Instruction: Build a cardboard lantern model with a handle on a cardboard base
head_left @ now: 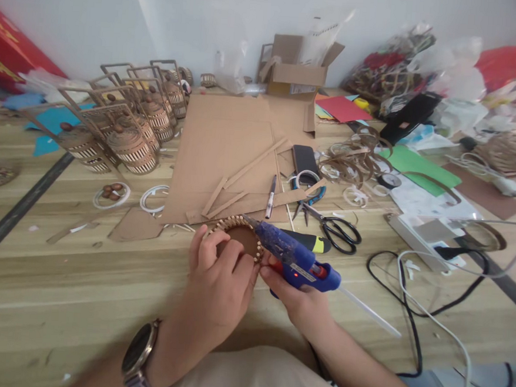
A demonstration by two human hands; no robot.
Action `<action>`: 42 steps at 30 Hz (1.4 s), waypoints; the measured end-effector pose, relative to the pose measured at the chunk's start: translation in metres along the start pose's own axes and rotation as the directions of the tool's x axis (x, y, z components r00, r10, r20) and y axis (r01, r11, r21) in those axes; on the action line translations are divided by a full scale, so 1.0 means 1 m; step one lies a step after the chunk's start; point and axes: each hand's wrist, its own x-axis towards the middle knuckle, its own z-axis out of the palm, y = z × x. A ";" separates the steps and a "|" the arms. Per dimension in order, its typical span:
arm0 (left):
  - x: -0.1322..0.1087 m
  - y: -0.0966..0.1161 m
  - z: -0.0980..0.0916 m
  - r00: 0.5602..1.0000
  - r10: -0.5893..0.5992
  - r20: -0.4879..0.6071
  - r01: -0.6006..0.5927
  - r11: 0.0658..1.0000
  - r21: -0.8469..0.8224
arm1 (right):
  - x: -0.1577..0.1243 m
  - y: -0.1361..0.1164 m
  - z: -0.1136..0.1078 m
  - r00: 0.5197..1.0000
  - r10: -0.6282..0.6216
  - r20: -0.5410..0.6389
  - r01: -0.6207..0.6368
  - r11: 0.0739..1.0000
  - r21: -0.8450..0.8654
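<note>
My left hand [222, 273], with a watch on its wrist, is closed on a small round basket [242, 237] with a brown base and a rim of short pale sticks. A blue hot glue gun [300, 257] is in my right hand [297, 296], its fingers wrapped round the handle. The gun's nozzle points left at the basket's far rim; whether it touches cannot be told. A small red light glows on the gun's side, and a white glue stick [371, 310] juts from its back. The fingertips of both hands meet near the basket's right side.
Cardboard sheets [227, 132] with cut strips lie ahead. Scissors [341, 232], a marker [271, 195], pliers [307, 200] and a phone [305, 160] are to their right. Several stick lanterns [133, 146] stand at the left. A power strip [426, 243] with loose cables sits at the right.
</note>
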 end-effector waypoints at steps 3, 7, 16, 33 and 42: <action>0.000 0.001 -0.001 1.000 -0.012 0.001 0.012 1.000 -0.006 | -0.001 -0.001 -0.001 0.996 -0.041 -0.080 0.039 0.999 -0.029; 0.000 0.002 -0.002 1.000 -0.014 -0.002 0.014 1.000 0.024 | -0.003 0.002 -0.002 0.986 -0.063 -0.153 0.051 0.995 -0.087; -0.003 0.007 -0.002 0.998 -0.060 -0.019 0.061 0.997 0.048 | -0.008 0.004 0.003 0.989 -0.097 -0.115 0.084 0.990 -0.113; -0.006 -0.006 -0.008 0.994 -0.104 0.044 0.111 0.972 -0.207 | -0.002 0.001 -0.024 0.982 -0.184 0.038 0.187 0.951 -0.246; -0.019 -0.017 -0.012 0.996 -0.085 0.032 0.091 0.943 -0.321 | -0.025 0.012 -0.061 0.965 0.082 0.250 -0.035 0.982 -0.186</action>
